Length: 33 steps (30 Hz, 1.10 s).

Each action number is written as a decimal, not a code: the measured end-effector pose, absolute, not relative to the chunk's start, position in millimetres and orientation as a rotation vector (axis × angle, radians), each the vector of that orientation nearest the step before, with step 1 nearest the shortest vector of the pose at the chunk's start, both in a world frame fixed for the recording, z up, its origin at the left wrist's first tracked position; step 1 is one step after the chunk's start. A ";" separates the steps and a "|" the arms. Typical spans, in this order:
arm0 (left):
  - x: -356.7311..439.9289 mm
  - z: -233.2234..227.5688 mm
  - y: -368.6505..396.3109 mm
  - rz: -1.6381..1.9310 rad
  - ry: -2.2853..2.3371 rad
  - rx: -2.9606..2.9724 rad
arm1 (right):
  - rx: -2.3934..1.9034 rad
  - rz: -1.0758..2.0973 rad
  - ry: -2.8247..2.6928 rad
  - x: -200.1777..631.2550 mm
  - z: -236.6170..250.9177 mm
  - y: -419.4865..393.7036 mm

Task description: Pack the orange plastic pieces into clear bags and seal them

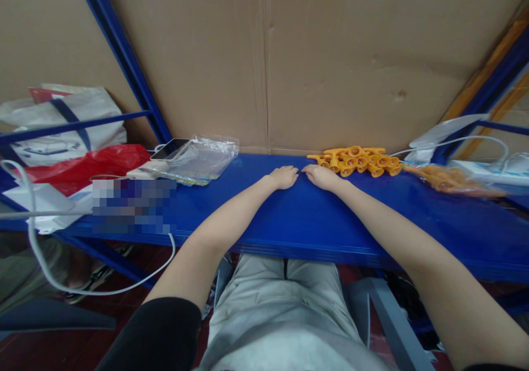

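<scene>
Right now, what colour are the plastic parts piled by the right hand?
Orange-yellow: the plastic parts beside the right hand, clearest in the head view.

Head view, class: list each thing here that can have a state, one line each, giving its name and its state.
left hand: empty, palm down flat on the blue shelf
right hand: empty, palm down, beside the left hand
orange plastic parts: loose heap, just right of the right hand
clear plastic bags: lying flat in a stack
phone: screen dark, resting on the bags
red bag: crumpled
</scene>
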<state>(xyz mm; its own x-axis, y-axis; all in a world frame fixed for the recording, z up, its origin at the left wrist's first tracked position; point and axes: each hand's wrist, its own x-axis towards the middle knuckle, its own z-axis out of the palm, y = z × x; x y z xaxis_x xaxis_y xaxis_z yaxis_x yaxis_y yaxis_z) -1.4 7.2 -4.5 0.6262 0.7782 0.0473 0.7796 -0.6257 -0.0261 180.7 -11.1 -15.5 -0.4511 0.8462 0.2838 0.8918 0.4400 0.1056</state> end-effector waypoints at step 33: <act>-180.2 17.2 51.2 -0.375 -2.534 -1.862 | -1.513 -0.291 -2.446 179.2 -17.5 -11.1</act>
<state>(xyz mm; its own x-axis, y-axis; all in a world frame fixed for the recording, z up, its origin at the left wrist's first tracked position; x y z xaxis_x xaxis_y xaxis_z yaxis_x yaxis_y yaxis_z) -180.2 51.2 17.2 -0.3086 0.9437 0.1188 0.9378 0.2809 0.2042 179.2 -11.1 -17.5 -0.4292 0.8471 0.3135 0.8969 0.4405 0.0375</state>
